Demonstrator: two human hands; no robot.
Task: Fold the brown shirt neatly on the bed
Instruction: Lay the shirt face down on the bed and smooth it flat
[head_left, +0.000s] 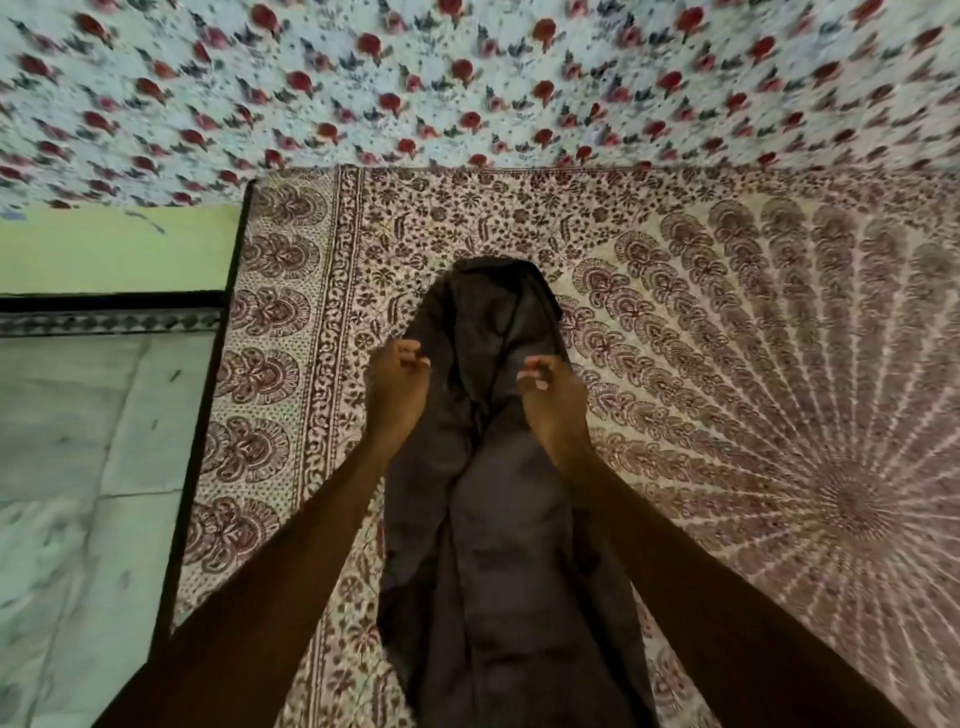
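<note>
Shirt, near end: The brown shirt (498, 571) is laid lengthwise on the bed cover (753, 338), drawn into a long narrow strip. Ridges run along its middle and a loose flap sags at its left side. These are best flattened before any fold is made.
Left hand: The left hand (396, 387) is held over the strip's left edge, about midway along, with the fingers curled. Whether cloth is pinched between them cannot be told.
Right hand: The right hand (551, 400) is held over the right edge, level with the other, its fingers also curled. Its hold on the cloth likewise cannot be told.
Step in hand: Squaring the strip is judged to be the work here. Both edges should be taken at the same height and drawn evenly, so that the sides are kept parallel.
Shirt, far end: The far tip is rounded and bunched. It should be spread flat first, so the fold is not lumpy.
Left margin: The tiled floor (78, 467) is seen past the bed's edge, so the cloth is better kept inward.
Far side: A floral sheet (467, 78) is spread beyond the bed cover.
</note>
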